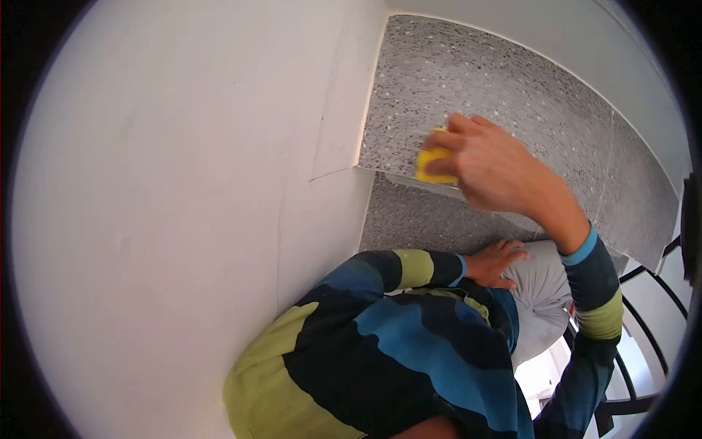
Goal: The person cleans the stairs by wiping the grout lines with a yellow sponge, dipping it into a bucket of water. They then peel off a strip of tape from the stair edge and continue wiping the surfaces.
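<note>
My right hand (490, 164) is closed around a yellow sponge (431, 167), its fingers slightly blurred. The sponge is at the front edge of a grey speckled stone step (504, 95), close to the corner by the wall. Lower down, my left hand (499, 263) lies with its fingers spread on the light grey trousers (542, 274) over my leg. Nothing shows in that hand.
A white wall (183, 168) runs along the left side and meets the end of the step. Below is a lower speckled step (417, 218). Black metal railing bars (662, 293) stand at the right. A pale riser (526, 18) rises behind the upper step.
</note>
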Tool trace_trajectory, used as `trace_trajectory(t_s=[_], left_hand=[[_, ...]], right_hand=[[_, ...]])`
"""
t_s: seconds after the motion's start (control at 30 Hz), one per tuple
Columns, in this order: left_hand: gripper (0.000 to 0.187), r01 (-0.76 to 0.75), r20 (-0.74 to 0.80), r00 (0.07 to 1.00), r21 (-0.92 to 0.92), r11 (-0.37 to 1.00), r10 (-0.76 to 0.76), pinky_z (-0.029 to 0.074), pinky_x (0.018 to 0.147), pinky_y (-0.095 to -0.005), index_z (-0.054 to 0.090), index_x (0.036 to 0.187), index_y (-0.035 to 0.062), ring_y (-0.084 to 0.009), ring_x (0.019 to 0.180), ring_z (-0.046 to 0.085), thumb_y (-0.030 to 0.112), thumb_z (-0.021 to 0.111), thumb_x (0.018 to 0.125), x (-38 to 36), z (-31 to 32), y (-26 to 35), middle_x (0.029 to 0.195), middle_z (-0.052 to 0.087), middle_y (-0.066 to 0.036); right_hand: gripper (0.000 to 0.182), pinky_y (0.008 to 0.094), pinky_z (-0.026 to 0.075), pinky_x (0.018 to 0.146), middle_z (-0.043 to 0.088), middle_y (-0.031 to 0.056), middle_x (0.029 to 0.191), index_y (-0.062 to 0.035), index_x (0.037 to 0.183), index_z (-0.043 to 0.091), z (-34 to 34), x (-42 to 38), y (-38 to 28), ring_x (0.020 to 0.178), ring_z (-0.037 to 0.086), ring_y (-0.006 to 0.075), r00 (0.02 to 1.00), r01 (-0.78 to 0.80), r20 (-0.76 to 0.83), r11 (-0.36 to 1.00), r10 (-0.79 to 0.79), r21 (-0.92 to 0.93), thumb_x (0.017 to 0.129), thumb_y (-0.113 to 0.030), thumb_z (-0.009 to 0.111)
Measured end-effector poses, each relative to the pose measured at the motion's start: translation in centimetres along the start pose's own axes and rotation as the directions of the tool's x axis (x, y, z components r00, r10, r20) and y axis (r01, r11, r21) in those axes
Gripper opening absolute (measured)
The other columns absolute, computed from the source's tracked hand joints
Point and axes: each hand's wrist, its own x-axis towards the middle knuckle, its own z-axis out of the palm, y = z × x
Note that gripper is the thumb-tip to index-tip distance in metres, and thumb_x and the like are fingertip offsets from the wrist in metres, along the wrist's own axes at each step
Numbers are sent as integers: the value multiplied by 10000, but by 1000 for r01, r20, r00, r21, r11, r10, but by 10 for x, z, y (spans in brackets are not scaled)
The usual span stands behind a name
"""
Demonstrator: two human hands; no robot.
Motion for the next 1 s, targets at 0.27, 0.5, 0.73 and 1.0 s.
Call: trace_trajectory(t_s=[0.27,0.5,0.73,1.0], left_hand=[[779,17,-72,997,-23,1000,-19,270,1035,-548,329,1363,90,-458,1248,279,462,661,764,1,6,-4,1371,279,-241],[767,31,-86,996,-8,999,-32,261,1054,-540,318,1374,98,-446,1286,253,460,652,786,1,-3,3,1393,264,-232],[780,213,135,971,-113,971,-197,267,1052,-539,329,1362,89,-444,1287,250,469,666,769,2,-13,9,1376,278,-238],[755,6,-132,991,26,1000,-3,251,1057,-546,322,1363,93,-443,1285,260,498,623,801,2,0,-1,1377,292,-232]], right_hand=[[478,372,459,850,521,34,1213,-160,1098,653,35,20,-2,1034,504,237,991,105,-81,994,-103,22,632,-60,639],[486,347,465,852,552,60,1142,-130,1090,652,-17,-47,10,997,518,249,976,-95,203,994,84,47,609,-61,629],[481,351,465,833,552,54,1119,-144,1091,654,27,31,-16,985,509,249,958,149,-256,988,-132,47,619,-57,627],[452,372,460,856,552,64,1159,-120,1057,651,-20,-36,6,1013,507,263,952,-111,296,986,71,122,612,-43,637]])
